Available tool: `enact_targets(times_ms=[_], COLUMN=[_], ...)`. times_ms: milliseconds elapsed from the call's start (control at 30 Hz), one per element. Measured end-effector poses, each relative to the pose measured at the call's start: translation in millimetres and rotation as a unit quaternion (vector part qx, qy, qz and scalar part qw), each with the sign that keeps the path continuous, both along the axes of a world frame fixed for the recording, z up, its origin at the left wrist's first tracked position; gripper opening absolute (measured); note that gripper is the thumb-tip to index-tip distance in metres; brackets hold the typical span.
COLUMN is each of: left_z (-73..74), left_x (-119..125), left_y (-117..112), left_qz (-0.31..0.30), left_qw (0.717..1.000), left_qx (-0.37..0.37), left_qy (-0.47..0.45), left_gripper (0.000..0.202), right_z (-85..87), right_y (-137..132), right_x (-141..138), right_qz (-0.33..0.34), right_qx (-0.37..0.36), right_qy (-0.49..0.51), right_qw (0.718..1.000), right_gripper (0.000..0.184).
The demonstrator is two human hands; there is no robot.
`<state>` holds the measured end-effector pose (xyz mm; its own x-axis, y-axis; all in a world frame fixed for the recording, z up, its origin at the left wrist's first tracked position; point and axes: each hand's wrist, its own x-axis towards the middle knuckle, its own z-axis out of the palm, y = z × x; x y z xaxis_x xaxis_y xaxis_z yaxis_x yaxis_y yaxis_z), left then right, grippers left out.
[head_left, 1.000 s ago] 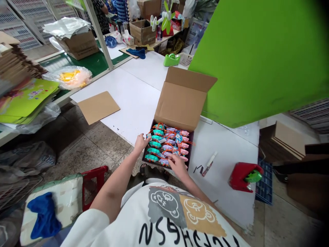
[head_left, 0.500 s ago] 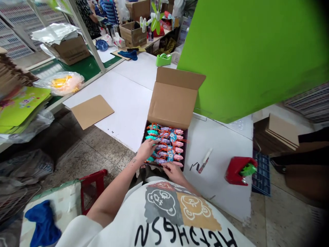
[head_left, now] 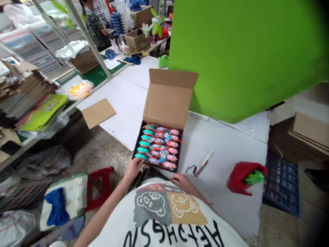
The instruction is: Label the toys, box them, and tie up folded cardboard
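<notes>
Toys [head_left: 158, 147] are packed inside the open box [head_left: 167, 103]. Left hand [head_left: 133, 168] is set at the box's near left corner, fingers bent, grip unclear. Right hand [head_left: 183, 181] is laid just before its front edge, fingers together. A level, even hold is advised.

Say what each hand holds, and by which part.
The left hand touches the toy-filled box at its near left corner; whether it grips cannot be told. The right hand lies by the near edge, empty.

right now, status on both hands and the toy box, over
Left hand at the box's near left corner, grip unclear. Right hand open, empty, by its near edge. Lid up, toys in rows. Marker apart at right.
</notes>
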<state>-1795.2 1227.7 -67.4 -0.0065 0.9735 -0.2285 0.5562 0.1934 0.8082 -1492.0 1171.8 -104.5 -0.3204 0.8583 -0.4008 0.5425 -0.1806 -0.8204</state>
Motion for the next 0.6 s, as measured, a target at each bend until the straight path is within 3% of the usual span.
enact_targets(times_ms=[67, 133, 233, 300, 400, 467, 600], left_z=[4.2, 5.5, -0.8, -8.7, -20.3, -26.6, -42.3], left_x=[1.5, -3.8, -23.8, -43.6, -81.8, -113.3, -191.9], left_y=[-5.8, -8.4, -6.7, -0.4, 19.2, 38.8, 89.9], left_qz=[-0.001, 0.009, 0.051, 0.085, 0.15, 0.215, 0.348], left_qw=[1.0, 0.999, 0.997, 0.995, 0.986, 0.969, 0.916], left_qx=[-0.002, -0.005, -0.027, -0.042, -0.045, -0.049, -0.057], left_qy=[0.026, 0.054, 0.043, 0.006, -0.057, -0.11, -0.192], left_gripper=[0.021, 0.027, 0.035, 0.038, 0.04, 0.041, 0.037], right_z=[-7.9, -16.2, -24.9, -26.4, -22.6, -15.3, 9.4], right_y=[10.8, 31.2, 75.3, 105.7, 138.0, 146.5, 146.1], right_x=[13.6, 26.1, 35.0, 33.1, 22.8, 11.0, -31.6], right_qz=[-0.032, -0.129, -0.274, -0.329, -0.392, -0.425, -0.407], right_qx=[-0.015, -0.014, 0.027, 0.05, 0.031, 0.031, 0.127], right_qy=[0.017, 0.039, 0.076, 0.109, 0.121, 0.069, -0.029], right_qw=[0.999, 0.991, 0.958, 0.937, 0.911, 0.902, 0.904], right_gripper=[0.023, 0.031, 0.047, 0.055, 0.067, 0.071, 0.061])
